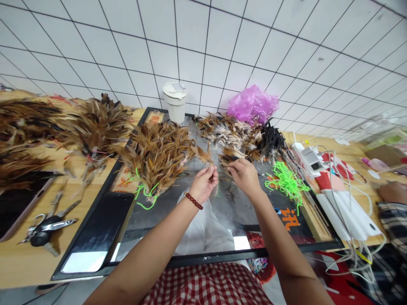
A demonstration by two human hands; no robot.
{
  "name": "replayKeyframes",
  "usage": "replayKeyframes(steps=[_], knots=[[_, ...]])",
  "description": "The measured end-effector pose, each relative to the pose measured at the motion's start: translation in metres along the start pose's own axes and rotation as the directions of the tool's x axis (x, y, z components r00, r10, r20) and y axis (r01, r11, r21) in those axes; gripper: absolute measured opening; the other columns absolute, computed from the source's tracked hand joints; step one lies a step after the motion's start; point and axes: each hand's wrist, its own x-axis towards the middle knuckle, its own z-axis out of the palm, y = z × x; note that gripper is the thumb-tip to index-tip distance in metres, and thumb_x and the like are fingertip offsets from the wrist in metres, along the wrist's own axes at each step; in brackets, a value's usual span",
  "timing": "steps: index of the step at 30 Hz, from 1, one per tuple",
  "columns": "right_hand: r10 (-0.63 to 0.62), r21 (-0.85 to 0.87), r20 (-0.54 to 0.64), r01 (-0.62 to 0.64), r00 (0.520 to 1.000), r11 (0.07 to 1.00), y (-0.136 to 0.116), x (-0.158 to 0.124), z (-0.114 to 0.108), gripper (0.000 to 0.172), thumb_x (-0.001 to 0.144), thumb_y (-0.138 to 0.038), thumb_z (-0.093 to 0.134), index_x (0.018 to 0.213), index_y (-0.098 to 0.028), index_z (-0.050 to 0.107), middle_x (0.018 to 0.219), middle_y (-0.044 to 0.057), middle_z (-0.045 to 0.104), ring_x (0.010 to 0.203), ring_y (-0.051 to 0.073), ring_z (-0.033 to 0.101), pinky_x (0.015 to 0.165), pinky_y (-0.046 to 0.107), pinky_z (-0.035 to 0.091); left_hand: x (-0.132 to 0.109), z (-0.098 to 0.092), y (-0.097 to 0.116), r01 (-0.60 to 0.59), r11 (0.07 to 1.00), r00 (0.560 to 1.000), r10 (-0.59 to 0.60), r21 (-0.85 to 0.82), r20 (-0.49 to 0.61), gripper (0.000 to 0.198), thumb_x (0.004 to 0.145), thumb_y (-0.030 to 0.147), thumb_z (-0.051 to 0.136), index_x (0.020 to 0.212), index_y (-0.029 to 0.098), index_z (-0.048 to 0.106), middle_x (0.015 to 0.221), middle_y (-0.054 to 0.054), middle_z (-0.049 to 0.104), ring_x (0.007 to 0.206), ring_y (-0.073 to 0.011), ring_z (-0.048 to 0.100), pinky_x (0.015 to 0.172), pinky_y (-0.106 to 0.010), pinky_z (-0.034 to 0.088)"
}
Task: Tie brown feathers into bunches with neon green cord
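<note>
Over a glass-topped table (222,212), my left hand (203,183) pinches a brown feather (203,156) by its stem; a dark red bead bracelet is on that wrist. My right hand (243,176) is closed on a small bunch of brown feathers (229,160) just to the right, close to the left hand. A large tied bundle of brown feathers (157,154) lies left of my hands, with green cord (144,192) under it. A looser heap of mixed brown and pale feathers (229,133) lies behind my hands.
A white lidded cup (174,101) and a pink plastic bag (252,103) stand at the back. Green cords (286,180), a power strip (308,159) and white cables sit right. More feather bundles (92,127), keys (47,226) and a phone (101,231) lie left. Another person's arm (392,192) is at the right edge.
</note>
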Motion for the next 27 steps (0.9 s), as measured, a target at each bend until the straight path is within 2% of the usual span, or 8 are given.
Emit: replayKeyframes(steps=[4,6,10,12,17,22,27], knots=[[0.006,-0.297,0.158,0.041,0.987,0.954,0.009,0.025,0.004,0.016,0.084,-0.026,0.056,0.086,-0.019,0.070,0.088,0.010,0.064,0.088,0.024,0.055,0.074,0.033,0.037,0.001,0.000,0.001,0.010,1.000,1.000,-0.010,-0.015,-0.007,0.023,0.065,0.024,0.079,0.077,0.010,0.063,0.059,0.002,0.056,0.052,-0.0037,0.050,0.050,-0.016,0.038],[0.023,-0.356,0.185,0.045,0.982,0.933,0.011,0.028,0.005,0.013,0.081,-0.025,0.058,0.082,-0.019,0.070,0.091,0.011,0.065,0.090,0.025,0.055,0.072,0.033,0.034,0.001,0.000,0.001,0.009,1.000,1.000,-0.009,-0.016,-0.007,0.024,0.065,0.024,0.079,0.077,0.010,0.063,0.060,0.002,0.057,0.052,-0.0039,0.051,0.049,-0.016,0.038],[-0.030,-0.302,0.132,0.069,0.991,0.951,0.010,0.019,-0.007,0.016,0.087,-0.021,0.050,0.086,-0.020,0.067,0.088,0.007,0.068,0.084,0.020,0.056,0.073,0.032,0.032,0.000,0.002,-0.001,-0.007,1.000,0.999,0.008,0.007,-0.031,0.021,0.069,0.024,0.076,0.077,0.010,0.063,0.062,0.000,0.060,0.055,-0.0058,0.055,0.053,-0.018,0.043],[-0.123,-0.278,0.127,0.155,0.984,0.948,0.007,0.012,-0.017,0.019,0.089,-0.020,0.047,0.090,-0.019,0.065,0.084,0.006,0.068,0.082,0.019,0.057,0.076,0.032,0.032,-0.001,0.004,-0.002,-0.018,0.999,0.998,0.021,0.036,-0.062,0.019,0.071,0.023,0.074,0.078,0.009,0.063,0.067,-0.002,0.064,0.059,-0.0074,0.059,0.058,-0.020,0.047],[-0.360,-0.291,0.225,0.415,0.906,0.862,-0.006,0.000,-0.036,0.024,0.093,-0.020,0.041,0.095,-0.018,0.065,0.083,0.007,0.067,0.082,0.019,0.054,0.081,0.035,0.031,-0.004,0.009,-0.005,0.005,0.994,0.994,0.008,0.114,-0.112,0.015,0.075,0.021,0.071,0.079,0.009,0.063,0.075,-0.006,0.068,0.065,-0.0114,0.065,0.066,-0.026,0.053],[-0.420,-0.328,0.274,0.494,0.865,0.805,-0.016,0.002,-0.040,0.023,0.093,-0.025,0.044,0.087,-0.018,0.065,0.076,0.006,0.063,0.077,0.020,0.050,0.077,0.036,0.030,-0.009,0.014,-0.005,0.072,0.965,0.993,-0.045,0.254,-0.112,0.013,0.077,0.019,0.068,0.075,0.007,0.063,0.069,-0.008,0.068,0.059,-0.0129,0.066,0.060,-0.026,0.055],[-0.427,-0.298,0.303,0.510,0.852,0.807,-0.023,0.006,-0.036,0.021,0.092,-0.022,0.046,0.083,-0.018,0.064,0.074,0.007,0.061,0.076,0.019,0.048,0.077,0.036,0.029,-0.011,0.015,-0.007,0.107,0.926,0.993,-0.083,0.361,-0.083,0.017,0.073,0.020,0.072,0.068,0.007,0.062,0.062,-0.007,0.066,0.047,-0.0107,0.060,0.047,-0.022,0.051]])
